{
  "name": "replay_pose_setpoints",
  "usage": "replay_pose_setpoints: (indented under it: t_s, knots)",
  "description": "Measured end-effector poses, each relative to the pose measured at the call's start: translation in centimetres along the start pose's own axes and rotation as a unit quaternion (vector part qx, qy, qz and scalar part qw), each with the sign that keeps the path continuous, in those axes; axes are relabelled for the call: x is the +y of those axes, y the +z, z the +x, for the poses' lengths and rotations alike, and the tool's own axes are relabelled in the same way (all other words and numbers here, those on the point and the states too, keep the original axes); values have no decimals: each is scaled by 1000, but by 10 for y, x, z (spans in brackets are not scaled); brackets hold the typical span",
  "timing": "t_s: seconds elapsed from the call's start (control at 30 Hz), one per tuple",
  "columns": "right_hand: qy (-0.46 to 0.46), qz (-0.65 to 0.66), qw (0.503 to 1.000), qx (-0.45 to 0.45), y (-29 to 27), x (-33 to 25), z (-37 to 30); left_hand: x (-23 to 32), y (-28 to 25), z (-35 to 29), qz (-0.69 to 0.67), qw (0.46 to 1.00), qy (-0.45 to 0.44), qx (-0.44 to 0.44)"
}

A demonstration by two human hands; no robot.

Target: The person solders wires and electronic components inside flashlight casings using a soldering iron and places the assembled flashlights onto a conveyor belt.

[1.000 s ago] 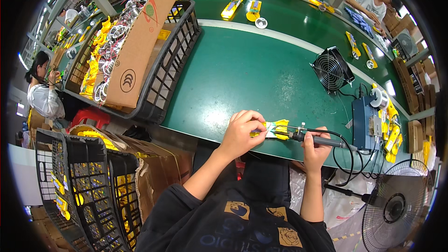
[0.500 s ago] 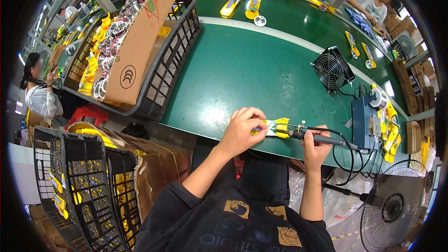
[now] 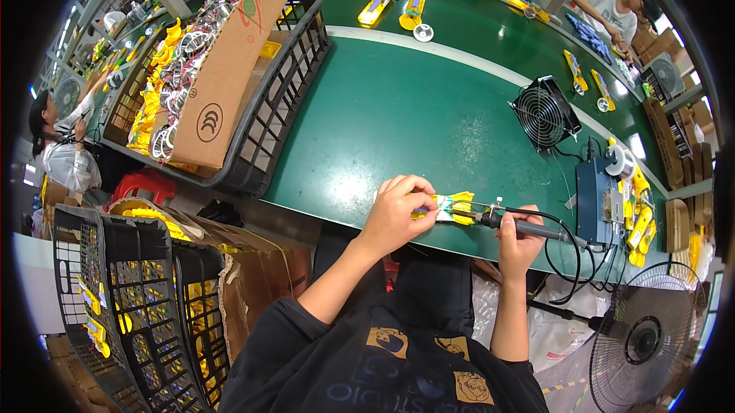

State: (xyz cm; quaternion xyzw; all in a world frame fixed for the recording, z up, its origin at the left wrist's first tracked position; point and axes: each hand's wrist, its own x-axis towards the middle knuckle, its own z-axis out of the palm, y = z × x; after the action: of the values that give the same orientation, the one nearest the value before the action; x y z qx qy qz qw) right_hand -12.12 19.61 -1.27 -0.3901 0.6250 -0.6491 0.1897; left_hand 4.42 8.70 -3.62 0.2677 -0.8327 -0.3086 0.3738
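At the near edge of the green table, my left hand (image 3: 398, 212) is closed, thumb and fingertips pinching one end of a yellow plastic housing (image 3: 462, 200) with something green and white in it. From the other side, my right hand (image 3: 517, 244) grips the dark handle of a soldering iron (image 3: 540, 228), fitted with a thin metal feed tube and a black cable. The iron's tip points left, over the housing by my left fingertips. My fingers hide the exact contact and part of the housing.
A small black fan (image 3: 545, 114) and a blue soldering station (image 3: 597, 202) with a solder spool (image 3: 622, 160) stand on the right. A black crate (image 3: 283, 99) fills the left. Beyond runs a green conveyor (image 3: 467, 19) bearing yellow housings (image 3: 377, 7). A floor fan (image 3: 645, 339) stands lower right.
My hands, the housing and the iron have hardly moved. Yellow housings on the conveyor have shifted slightly to the left. At far left, a person has turned and reached an arm toward the conveyor.
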Motion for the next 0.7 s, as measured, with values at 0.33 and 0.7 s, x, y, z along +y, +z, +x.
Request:
replay_pose_setpoints:
  t_s: [0.33, 0.7]
  knots:
    - [-4, 9, 1000, -9, 0, 0, 0, 0, 2, -2, 13, 1000, -4, 4]
    - [2, 15, 1000, 1, 1, -1, -1, 1, 2, -1, 4, 1000, -15, 2]
